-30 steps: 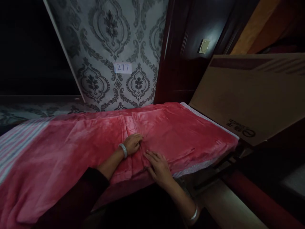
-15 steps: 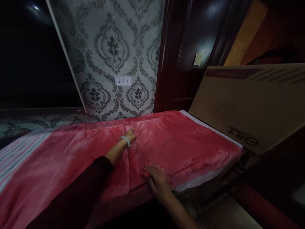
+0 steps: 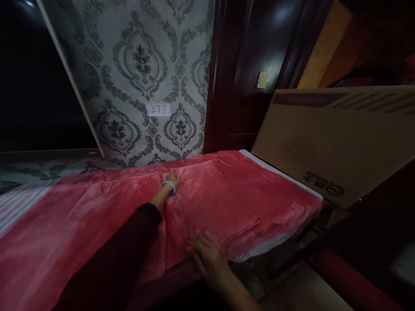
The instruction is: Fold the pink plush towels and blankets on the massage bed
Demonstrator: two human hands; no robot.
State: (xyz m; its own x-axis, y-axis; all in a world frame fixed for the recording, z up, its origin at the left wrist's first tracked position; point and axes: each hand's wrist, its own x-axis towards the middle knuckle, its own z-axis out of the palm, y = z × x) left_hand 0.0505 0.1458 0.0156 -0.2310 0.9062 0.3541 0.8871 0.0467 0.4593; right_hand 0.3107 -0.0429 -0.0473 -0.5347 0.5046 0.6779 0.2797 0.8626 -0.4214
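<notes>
A red plush blanket (image 3: 227, 194) lies spread over a long surface, with creases and a raised fold edge running between my two hands. My left hand (image 3: 173, 179), wearing a pale bracelet at the wrist, reaches to the far end of that edge. Its fingers are curled closed on the fabric. Nearer to me, my right hand (image 3: 210, 255) rests on the near part of the blanket. Its fingers stretch out over the cloth, with the thumb apart; the fingertips are blurred.
A striped cloth (image 3: 24, 203) shows beneath the blanket at the left. A large cardboard box (image 3: 337, 142) leans at the right. Behind are patterned wallpaper with a paper card (image 3: 158, 109) reading 277, a dark screen (image 3: 39, 86) and a dark red wooden panel (image 3: 240, 77).
The view has turned slightly, shifting the scene to the left. Both hands remain on the blanket, moved slightly rightward relative to the wall; the creases between them have narrowed.
</notes>
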